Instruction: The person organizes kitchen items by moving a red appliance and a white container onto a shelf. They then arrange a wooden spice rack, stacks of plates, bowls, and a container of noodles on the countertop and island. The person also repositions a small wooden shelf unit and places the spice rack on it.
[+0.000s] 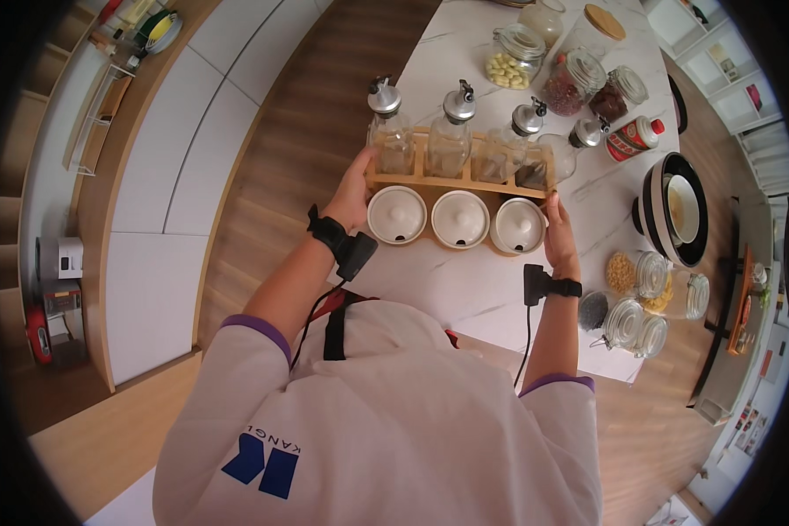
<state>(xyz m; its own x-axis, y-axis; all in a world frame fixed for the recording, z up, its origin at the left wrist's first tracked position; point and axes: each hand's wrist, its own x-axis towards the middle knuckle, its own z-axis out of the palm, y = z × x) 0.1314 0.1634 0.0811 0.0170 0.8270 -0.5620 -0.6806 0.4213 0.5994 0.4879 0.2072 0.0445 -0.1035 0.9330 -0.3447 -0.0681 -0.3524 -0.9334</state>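
Note:
A wooden condiment rack [460,183] is held at its two ends, my left hand [351,192] on the left end and my right hand [559,231] on the right. Several glass bottles with metal pouring tops, one of them a glass bottle [450,141], stand in its rear row. The rightmost glass bottle [561,158] leans outward. Along the front sit three white lidded ceramic jars: a left jar [397,215], a middle jar [460,219] and a right jar [519,225]. My fingers are partly hidden behind the rack's ends.
The marble-patterned table [434,276] lies under the rack. Behind are a clip-top jar of pale pieces [509,69], other glass jars and a red-labelled bottle [628,141]. Stacked bowls [654,210] stand at the right, with a jar of pasta [624,273] and other jars nearer me.

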